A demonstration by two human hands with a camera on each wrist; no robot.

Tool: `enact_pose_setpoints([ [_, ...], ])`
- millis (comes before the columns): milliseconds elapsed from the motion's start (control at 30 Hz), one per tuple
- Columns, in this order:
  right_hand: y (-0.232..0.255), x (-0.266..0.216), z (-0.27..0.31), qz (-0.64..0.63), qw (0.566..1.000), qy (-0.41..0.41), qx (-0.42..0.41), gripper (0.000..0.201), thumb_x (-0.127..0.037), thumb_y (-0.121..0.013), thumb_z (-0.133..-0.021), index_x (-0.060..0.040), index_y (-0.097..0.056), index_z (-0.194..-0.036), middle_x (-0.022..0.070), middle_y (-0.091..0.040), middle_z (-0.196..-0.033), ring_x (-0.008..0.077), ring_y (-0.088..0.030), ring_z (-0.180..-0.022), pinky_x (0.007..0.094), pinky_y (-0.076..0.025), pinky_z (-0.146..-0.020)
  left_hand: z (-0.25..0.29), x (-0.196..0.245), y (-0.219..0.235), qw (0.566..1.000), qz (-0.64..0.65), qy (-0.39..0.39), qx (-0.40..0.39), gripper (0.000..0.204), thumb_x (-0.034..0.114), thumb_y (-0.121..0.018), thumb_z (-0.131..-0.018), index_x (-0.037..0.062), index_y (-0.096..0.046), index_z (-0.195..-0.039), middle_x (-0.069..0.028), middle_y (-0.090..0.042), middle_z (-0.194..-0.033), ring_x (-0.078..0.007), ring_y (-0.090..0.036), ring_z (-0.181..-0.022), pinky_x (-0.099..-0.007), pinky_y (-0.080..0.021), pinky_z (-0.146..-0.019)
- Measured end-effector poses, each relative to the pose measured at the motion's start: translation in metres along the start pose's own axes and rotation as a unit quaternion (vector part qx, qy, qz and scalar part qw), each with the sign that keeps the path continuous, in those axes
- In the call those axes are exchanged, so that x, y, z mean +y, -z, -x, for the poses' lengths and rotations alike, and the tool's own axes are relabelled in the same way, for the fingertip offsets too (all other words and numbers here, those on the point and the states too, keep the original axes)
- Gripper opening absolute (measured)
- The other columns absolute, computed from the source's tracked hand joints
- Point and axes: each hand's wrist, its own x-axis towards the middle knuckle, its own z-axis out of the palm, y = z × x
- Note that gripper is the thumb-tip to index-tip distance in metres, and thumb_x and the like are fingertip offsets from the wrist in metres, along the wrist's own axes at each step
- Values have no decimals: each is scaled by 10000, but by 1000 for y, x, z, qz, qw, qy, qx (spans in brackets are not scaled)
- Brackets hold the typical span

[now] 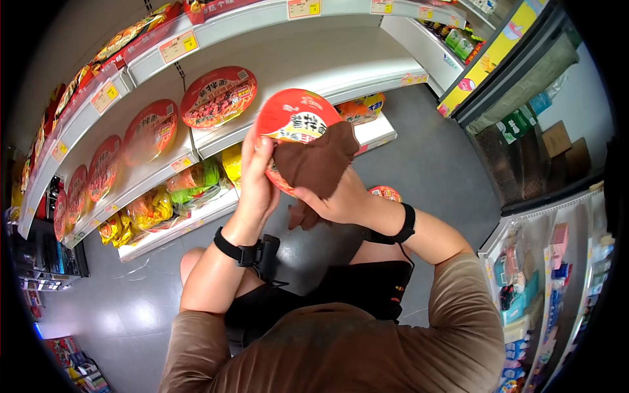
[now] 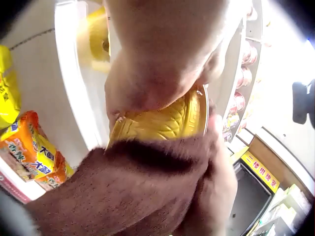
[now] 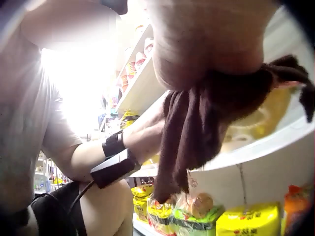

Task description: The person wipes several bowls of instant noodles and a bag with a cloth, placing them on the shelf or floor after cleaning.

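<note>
In the head view, my left hand (image 1: 259, 180) grips the left side of a round instant noodle bowl (image 1: 278, 111) with a red printed lid. My right hand (image 1: 344, 202) holds a brown cloth (image 1: 314, 160) against the bowl's right side, so part of the lid is covered. The left wrist view shows the bowl's yellow embossed surface (image 2: 162, 120) between the left hand (image 2: 157, 64) and the cloth (image 2: 128, 182). Seen from the right wrist, the cloth (image 3: 192, 132) hangs in folds below the right hand (image 3: 211, 44).
Several similar noodle bowls (image 1: 219, 97) stand along the middle shelf (image 1: 321, 72). Bagged noodles (image 1: 151, 208) fill parts of the shelf below. Another round red package (image 1: 385, 193) sits low beside the right forearm. A glass-fronted cabinet (image 1: 537, 131) and a stocked rack (image 1: 524, 281) stand at the right.
</note>
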Motion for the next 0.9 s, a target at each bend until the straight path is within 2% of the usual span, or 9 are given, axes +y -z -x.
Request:
enact_pose_setpoints([
  [100,44,13,-26,89,994,37,-57,367,-364,-630,-943,-12,-669,-1041,159,-684,-1036,366,-648,-979,473,-509,-836,-1,4,9,999,45,14,26,561,288,-549,-987,46,-372,-1461,-156,-531,-1401,-278,-564,-1250,-425,-474,-1058],
  [133,29,33,-17,107,990,-11,91,363,-339,-608,-962,11,-672,-1032,170,-694,-971,373,-664,-893,441,-526,-778,2,3,11,998,58,32,20,569,282,-557,-967,40,-385,-1452,-160,-543,-1389,-282,-578,-1235,-423,-483,-1049],
  [267,44,99,-5,-125,949,-273,96,444,-358,-514,-1030,65,-640,-1073,170,-709,-1028,312,-684,-946,415,-526,-800,11,1,0,990,99,93,24,576,313,-551,-931,6,-442,-1406,-181,-569,-1365,-287,-598,-1212,-437,-494,-1034],
  [333,50,82,-6,-391,837,-366,114,447,-360,-525,-1021,17,-571,-1255,166,-648,-1239,266,-616,-1144,404,-484,-953,13,8,-8,987,103,117,30,581,330,-544,-917,-9,-468,-1384,-192,-583,-1351,-293,-601,-1206,-445,-490,-1037],
  [400,44,42,-6,-671,614,-389,147,481,-331,-536,-1011,-4,-502,-1363,165,-591,-1343,264,-560,-1236,401,-439,-1040,11,6,-10,978,159,131,32,631,382,-551,-886,-17,-485,-1370,-203,-608,-1319,-328,-627,-1160,-450,-498,-1021],
  [700,33,36,20,-616,677,-326,238,556,-247,-522,-859,12,-504,-1350,153,-568,-1369,290,-533,-1267,426,-373,-1108,9,-37,22,992,-42,72,93,603,179,-585,-976,48,-327,-1505,-143,-515,-1414,-261,-530,-1286,-392,-438,-1091],
  [833,69,58,31,-604,638,-436,195,373,-265,-533,-856,-25,-618,-1128,85,-686,-1089,229,-663,-962,353,-514,-903,20,16,-9,763,-570,-259,-163,801,450,-740,-830,96,-427,-1477,-157,-431,-1499,-325,-302,-1468,-534,-241,-1195],
  [867,75,61,36,-599,632,-458,180,369,-273,-534,-855,-30,-623,-1118,89,-693,-1069,233,-671,-938,357,-527,-872,20,32,-10,647,-647,-280,-291,851,547,-771,-759,119,-498,-1442,-146,-431,-1509,-343,-259,-1491,-582,-180,-1208],
  [900,76,63,34,-598,626,-472,166,365,-281,-536,-855,-35,-627,-1108,93,-699,-1050,238,-678,-913,361,-541,-841,22,25,-10,655,-635,-236,-333,914,674,-769,-635,166,-588,-1373,-109,-446,-1513,-381,-283,-1474,-624,-117,-1207],
])
